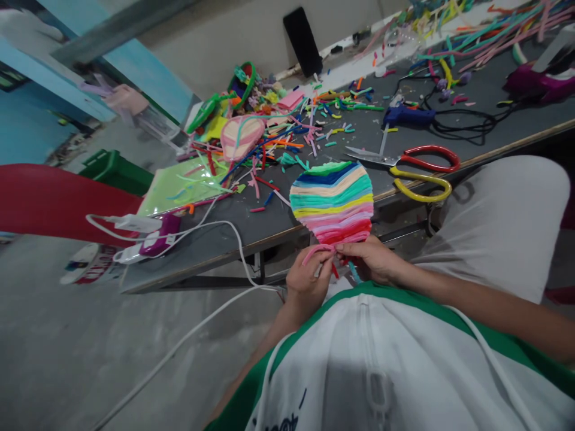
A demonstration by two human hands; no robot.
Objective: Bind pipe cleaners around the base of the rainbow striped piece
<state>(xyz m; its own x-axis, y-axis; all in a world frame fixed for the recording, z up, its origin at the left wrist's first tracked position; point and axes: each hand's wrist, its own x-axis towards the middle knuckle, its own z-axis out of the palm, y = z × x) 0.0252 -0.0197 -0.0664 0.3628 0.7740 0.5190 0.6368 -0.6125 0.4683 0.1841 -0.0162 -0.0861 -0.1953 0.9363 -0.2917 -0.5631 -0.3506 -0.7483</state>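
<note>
A striped rainbow piece of fuzzy pipe cleaners point(333, 194), rounded at the top and narrowing towards me, lies partly over the table's front edge. At its narrow end, my left hand point(309, 276) is closed in a pinch on a pink pipe cleaner point(315, 250), whose loose end curves over the fingers. My right hand point(374, 257) pinches the same pink strand close beside it, by the piece's red and pink lower rows. Short red and teal ends hang below the hands. Scissors point(392, 160) with one red and one yellow handle lie open right of the piece.
Pipe-cleaner scraps point(314, 120) litter the grey table point(269, 221). A blue glue gun point(409, 115) with a black cord lies behind the scissors. A black phone point(302, 43) leans at the back. White cables point(238, 236) run off the left edge near a purple-and-white power strip point(160, 235).
</note>
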